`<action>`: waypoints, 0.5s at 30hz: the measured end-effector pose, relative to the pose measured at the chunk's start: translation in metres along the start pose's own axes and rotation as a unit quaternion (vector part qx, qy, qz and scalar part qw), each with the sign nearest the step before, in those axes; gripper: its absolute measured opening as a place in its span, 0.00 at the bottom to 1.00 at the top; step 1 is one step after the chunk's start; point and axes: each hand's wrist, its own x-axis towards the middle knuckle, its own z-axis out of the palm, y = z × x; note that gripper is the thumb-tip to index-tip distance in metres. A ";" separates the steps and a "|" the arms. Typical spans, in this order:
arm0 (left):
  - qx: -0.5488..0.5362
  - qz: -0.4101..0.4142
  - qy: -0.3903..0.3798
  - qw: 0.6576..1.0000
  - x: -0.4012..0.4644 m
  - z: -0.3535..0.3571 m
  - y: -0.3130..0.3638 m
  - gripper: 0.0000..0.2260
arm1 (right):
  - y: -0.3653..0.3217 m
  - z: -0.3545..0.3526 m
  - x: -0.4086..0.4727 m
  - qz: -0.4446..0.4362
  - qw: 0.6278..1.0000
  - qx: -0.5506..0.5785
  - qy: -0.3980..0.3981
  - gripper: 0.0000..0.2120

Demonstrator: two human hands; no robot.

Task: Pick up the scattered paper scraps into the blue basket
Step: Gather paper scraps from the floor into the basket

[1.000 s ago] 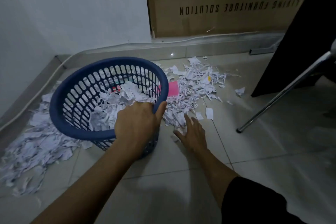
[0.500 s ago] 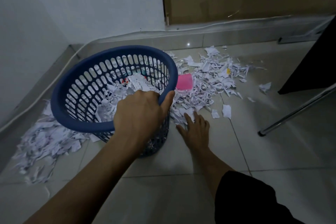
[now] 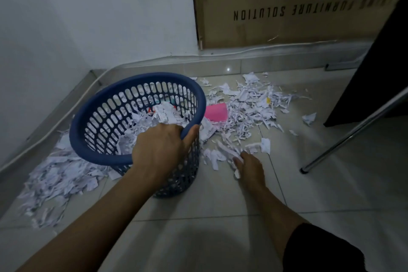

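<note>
Only the head cam to go on, so here's how it stands, all relative to the basket (image 3: 92,121). The left hand (image 3: 159,150) is curled over the near rim, thumb hooked on the outside, and the basket looks tipped toward the camera rather than sitting flat. Inside there's already a decent heap of scraps (image 3: 154,121) with something red and teal poking out at the back, can't tell what. So a fair chunk is done, I'd guess under half though. Just right of the basket the right hand (image 3: 249,165) is down on the floor (image 3: 220,201) with fingers bunched into a small clump of white strips (image 3: 223,152); looks like it's gathering or pinching them, but the fingertips are buried in paper so I can't say for sure it has a real grip. Further right and behind the basket is the big pile (image 3: 249,104), with a pink sheet (image 3: 216,112) lying right against the basket wall and a few strays out toward the chair leg (image 3: 353,134). Left of the basket there's a second pile (image 3: 57,172) along the wall, looks untouched. Plenty of handfuls left, basically.
</note>
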 end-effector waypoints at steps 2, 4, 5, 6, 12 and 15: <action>0.012 -0.009 -0.008 1.000 0.001 -0.003 0.003 0.30 | -0.011 -0.024 0.003 0.018 0.999 0.046 -0.002 0.10; 0.004 -0.017 -0.023 1.000 0.002 -0.003 0.004 0.30 | -0.026 -0.049 0.012 0.017 0.994 0.101 0.023 0.09; -0.011 -0.019 -0.030 0.999 0.003 -0.002 0.004 0.31 | -0.033 -0.059 0.018 0.016 0.992 0.122 0.036 0.10; -0.025 -0.023 -0.036 0.999 0.003 -0.002 0.004 0.31 | -0.044 -0.073 0.024 0.012 0.989 0.139 0.044 0.11; -0.045 -0.020 -0.095 0.994 0.013 -0.009 0.009 0.22 | -0.137 -0.146 0.049 -0.097 0.969 0.222 0.049 0.13; -0.041 -0.018 -0.071 0.996 0.013 -0.007 0.011 0.24 | -0.198 -0.174 0.049 -0.164 0.950 0.259 0.050 0.11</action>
